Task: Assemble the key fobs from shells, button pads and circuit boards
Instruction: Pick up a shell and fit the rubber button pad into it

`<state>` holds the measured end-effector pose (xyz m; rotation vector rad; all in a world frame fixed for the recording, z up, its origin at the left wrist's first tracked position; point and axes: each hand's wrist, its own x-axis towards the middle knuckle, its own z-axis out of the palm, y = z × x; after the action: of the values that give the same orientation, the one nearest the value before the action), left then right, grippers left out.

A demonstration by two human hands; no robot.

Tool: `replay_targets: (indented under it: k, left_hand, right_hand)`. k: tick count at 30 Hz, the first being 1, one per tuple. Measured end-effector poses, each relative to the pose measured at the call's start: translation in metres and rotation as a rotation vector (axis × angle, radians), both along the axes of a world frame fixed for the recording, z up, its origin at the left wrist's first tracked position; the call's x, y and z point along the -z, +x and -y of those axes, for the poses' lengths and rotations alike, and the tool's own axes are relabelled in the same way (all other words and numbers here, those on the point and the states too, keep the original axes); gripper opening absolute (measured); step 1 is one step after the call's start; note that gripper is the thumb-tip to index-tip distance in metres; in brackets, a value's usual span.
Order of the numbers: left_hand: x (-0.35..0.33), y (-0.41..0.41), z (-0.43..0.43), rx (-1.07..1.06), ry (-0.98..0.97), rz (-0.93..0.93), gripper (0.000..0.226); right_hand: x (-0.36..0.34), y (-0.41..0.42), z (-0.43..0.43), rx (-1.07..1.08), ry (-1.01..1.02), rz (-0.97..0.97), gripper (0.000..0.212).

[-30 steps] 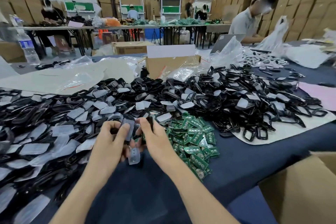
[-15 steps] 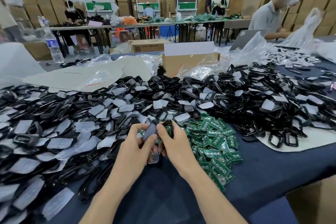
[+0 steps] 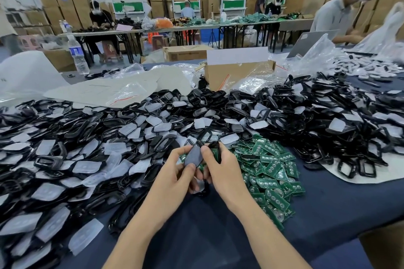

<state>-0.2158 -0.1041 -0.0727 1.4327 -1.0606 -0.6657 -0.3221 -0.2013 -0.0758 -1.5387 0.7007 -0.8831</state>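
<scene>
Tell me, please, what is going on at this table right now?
A person is putting key fobs together. The left hand pinches a grey button pad while the right hand grips a black shell with its thumb against the pad, both held over the blue table. A heap of green circuit boards lies to the right, and loose shells and pads are piled to the left and behind. Whether the parts are joined yet cannot be told.
</scene>
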Motion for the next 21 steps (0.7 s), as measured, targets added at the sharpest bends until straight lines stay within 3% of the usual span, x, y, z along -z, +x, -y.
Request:
replay_targets:
  k: [12,21]
  left_hand:
    - [-0.0035,-0.0003,-0.0005,-0.140,-0.045,0.018,0.018]
    - [-0.0065,0.0001,-0.0021,-0.226,-0.092,-0.069,0.014]
  right_hand:
    - [-0.0060,-0.0030,-0.0017,-0.116,0.107,0.092,0.029]
    - [-0.0036,0.0023,0.0023,-0.210,0.508,0.269,0.030]
